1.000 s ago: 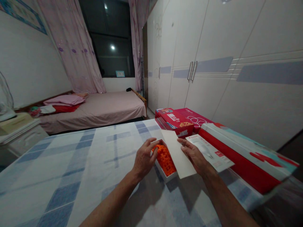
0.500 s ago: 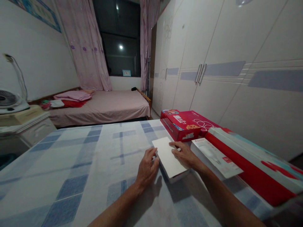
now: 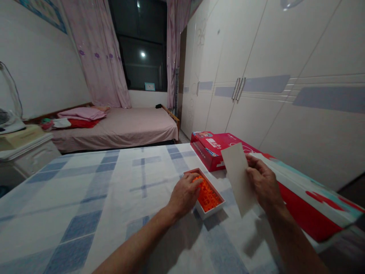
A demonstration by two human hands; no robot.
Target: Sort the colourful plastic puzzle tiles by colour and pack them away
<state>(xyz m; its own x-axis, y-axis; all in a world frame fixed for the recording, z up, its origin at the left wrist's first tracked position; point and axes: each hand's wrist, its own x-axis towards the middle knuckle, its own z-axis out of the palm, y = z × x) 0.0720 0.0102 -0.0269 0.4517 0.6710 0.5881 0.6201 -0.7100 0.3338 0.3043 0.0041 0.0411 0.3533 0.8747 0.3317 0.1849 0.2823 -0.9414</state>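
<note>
Since the white card [image 3: 237,179] lay flat over the small white box [image 3: 211,211] half a second ago, main change: it's off, box is open-topped again. Box sits on the blue-and-white checked cloth [image 3: 71,190], near side, slightly right of centre. Orange piece [image 3: 210,196] is inside, exposed, looks to lie lower than a second ago, when it bulged up at the far end. My read: cover's out of the way, contents can be got at by hand.

Left hand [image 3: 185,194]: over the box's left side at the far end, fingers bent down onto the orange piece. Can't tell if they grip or only press.

Right hand [image 3: 264,184]: pinching the card by its right edge, held up on a slant, clear of the box, to its right.

Beyond: red carton [image 3: 207,150] behind the box, long red-and-white box [image 3: 313,205] off to the right, partly behind the right hand. Farther: wardrobe [image 3: 256,121] along the right, bed [image 3: 134,121], then dark window [image 3: 142,64].
</note>
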